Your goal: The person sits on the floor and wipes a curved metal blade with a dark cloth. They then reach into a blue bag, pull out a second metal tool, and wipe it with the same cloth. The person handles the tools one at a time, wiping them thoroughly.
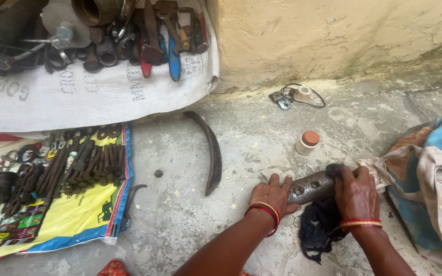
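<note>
You have one metal block (313, 187) on the concrete floor (262, 133), just below the one small jar (307, 142) with its orange lid; the block is grey, worn, with two round holes on top. Your left hand (272, 196) closes its grip on the block's near end. Your right hand (355, 193) presses one dark cloth (322, 225) over the far end, fingers curled around both.

The right hand (355, 193) covers the far end of the metal bar (310, 187). The bundle of cloth (431, 179) at right is cut off by the picture's edge.
</note>
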